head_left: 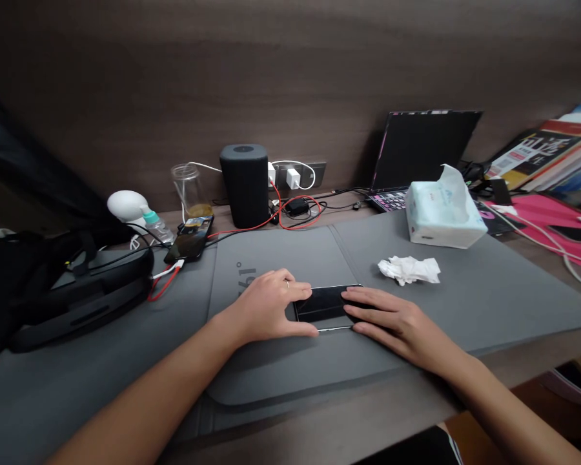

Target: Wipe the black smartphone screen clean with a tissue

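Head view, phone: dark phone (325, 302) flat on grey surface (489, 290); long axis runs left to right
Left hand (266, 309): fingers open, flat on its left end
Right hand (397, 321): fingers open, flat on its right end; equally near

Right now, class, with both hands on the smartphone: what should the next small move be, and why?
Probably curl the right hand round the right end of the smartphone. It lies flat on the grey desk mat, screen dark; the left hand brackets its left end, thumb along the near edge, while the right hand only rests flat on top.
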Available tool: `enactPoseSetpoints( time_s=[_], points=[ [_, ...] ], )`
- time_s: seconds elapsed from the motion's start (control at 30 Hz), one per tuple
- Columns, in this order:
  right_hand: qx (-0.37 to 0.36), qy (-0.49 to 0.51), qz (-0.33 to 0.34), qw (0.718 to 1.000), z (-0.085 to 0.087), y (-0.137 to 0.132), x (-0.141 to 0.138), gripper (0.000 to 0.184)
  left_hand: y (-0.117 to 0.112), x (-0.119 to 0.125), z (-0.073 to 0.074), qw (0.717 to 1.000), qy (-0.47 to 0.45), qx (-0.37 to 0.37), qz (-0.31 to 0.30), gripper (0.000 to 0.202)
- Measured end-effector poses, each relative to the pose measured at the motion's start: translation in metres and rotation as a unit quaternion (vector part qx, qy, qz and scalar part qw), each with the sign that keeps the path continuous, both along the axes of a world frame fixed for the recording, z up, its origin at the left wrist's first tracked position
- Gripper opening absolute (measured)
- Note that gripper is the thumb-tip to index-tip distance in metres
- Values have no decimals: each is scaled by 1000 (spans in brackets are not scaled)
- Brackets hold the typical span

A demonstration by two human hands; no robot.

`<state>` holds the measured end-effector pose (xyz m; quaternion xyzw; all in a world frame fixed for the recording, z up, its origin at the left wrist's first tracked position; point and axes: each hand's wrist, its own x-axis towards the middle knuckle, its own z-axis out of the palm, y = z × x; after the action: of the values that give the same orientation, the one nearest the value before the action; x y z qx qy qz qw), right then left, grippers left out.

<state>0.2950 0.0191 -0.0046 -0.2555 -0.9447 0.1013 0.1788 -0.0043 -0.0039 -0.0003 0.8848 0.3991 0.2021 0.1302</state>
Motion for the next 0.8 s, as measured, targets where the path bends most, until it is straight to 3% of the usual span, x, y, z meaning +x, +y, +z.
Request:
enactPoseSetpoints(
  time_s=[0.53,0.8],
  points=[
    [-13,6,-3,1000,-2,-1,-2,32,-3,-2,0,1000,15,2,-9,48],
    [-11,7,-1,1000,1,-1,-2,32,0,-2,2,999,13,-1,48,66]
  ],
)
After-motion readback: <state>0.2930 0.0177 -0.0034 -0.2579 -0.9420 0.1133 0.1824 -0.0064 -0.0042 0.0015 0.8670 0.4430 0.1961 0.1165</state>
